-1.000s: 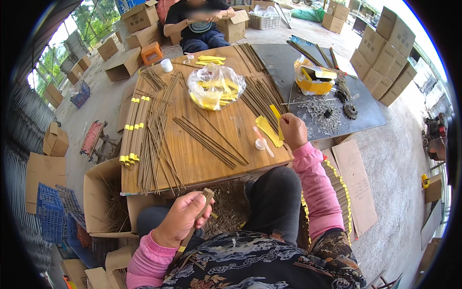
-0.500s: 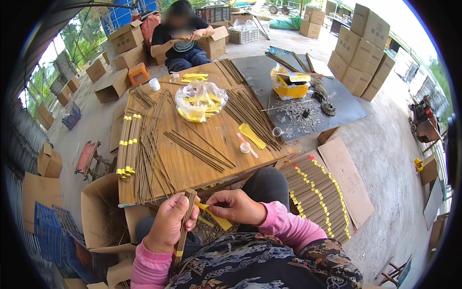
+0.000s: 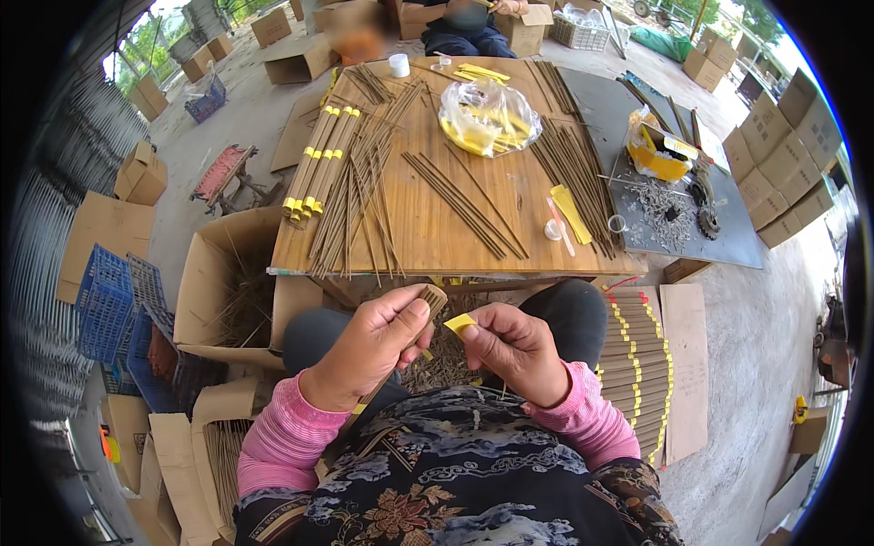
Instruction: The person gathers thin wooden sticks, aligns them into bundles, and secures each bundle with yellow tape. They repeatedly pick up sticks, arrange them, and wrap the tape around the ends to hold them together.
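While the left hand (image 3: pixel 371 341) grips a bundle of brown sticks (image 3: pixel 435 298), its thumb presses along the near face and its fingers are wrapped tightly around, with the top end poking out toward one o'clock. At three o'clock from it, the right hand (image 3: pixel 519 350) pinches a yellow strip (image 3: pixel 461 323) between thumb and forefinger, the tips closed together and the other fingers curled under. The strip lies at four o'clock from the bundle's top, just beside it; whether they touch, I cannot tell. Toward twelve o'clock stands a wooden table (image 3: pixel 432 251), with yellow-banded bundles (image 3: pixel 319 168) at eleven o'clock from the left hand.
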`<control>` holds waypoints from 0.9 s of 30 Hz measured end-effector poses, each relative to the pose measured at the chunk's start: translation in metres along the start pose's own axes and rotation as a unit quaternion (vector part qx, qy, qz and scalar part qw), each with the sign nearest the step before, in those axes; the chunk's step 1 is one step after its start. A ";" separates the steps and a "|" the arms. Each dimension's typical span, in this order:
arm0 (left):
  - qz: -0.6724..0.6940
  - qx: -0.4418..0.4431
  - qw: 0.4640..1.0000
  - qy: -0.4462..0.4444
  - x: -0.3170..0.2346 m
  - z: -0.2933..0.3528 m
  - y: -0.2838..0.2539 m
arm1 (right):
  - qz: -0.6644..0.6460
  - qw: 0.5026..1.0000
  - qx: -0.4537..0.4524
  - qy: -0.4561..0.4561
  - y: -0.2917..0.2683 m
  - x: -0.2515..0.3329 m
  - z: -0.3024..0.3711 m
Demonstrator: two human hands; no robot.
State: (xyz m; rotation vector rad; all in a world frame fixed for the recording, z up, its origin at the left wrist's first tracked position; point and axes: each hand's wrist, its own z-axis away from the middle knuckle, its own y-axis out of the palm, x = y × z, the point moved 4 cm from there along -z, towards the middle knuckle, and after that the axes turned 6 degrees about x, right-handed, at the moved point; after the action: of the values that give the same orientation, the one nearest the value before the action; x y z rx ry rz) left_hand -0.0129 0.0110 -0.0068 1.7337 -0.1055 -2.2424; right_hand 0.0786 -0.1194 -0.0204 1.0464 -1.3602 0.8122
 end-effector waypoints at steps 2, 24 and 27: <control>-0.007 -0.005 1.000 -0.001 0.006 0.002 -0.001 | -0.004 1.000 0.012 0.014 0.005 -0.003 -0.004; -0.142 0.008 0.987 0.070 0.027 0.006 0.001 | 0.100 0.989 -0.013 0.106 0.007 -0.009 -0.020; -0.136 0.016 0.988 0.068 0.029 0.006 0.000 | 0.096 0.989 -0.003 0.113 0.004 -0.009 -0.021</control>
State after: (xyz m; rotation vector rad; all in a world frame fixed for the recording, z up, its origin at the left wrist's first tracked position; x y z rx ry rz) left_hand -0.0257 0.0018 -0.0324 2.0201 0.1341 -2.3059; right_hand 0.0814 -0.0974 -0.0271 0.7985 -1.2795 1.0374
